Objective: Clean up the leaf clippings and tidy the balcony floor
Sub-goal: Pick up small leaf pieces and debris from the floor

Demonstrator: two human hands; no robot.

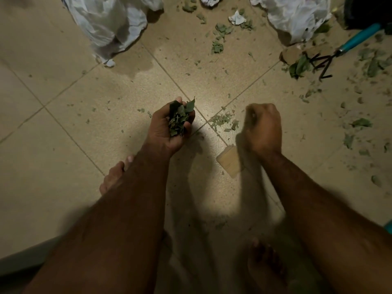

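My left hand [164,130] is cupped palm-up over the tiled floor and holds a bunch of green leaf clippings [179,118]. My right hand [264,128] hovers to its right, blurred, with the fingers curled in; what they hold cannot be made out. Between the two hands a small heap of clippings [222,122] lies on a tile joint. More clippings [219,39] are scattered at the top centre, and others [360,124] spread across the right side.
A white plastic bag [110,22] lies at top left, another [297,15] at top right. A teal-handled hand rake [339,52] rests at right beside larger leaves [300,67]. A small wooden piece [230,161] lies near my right wrist. My bare feet [115,177] are below.
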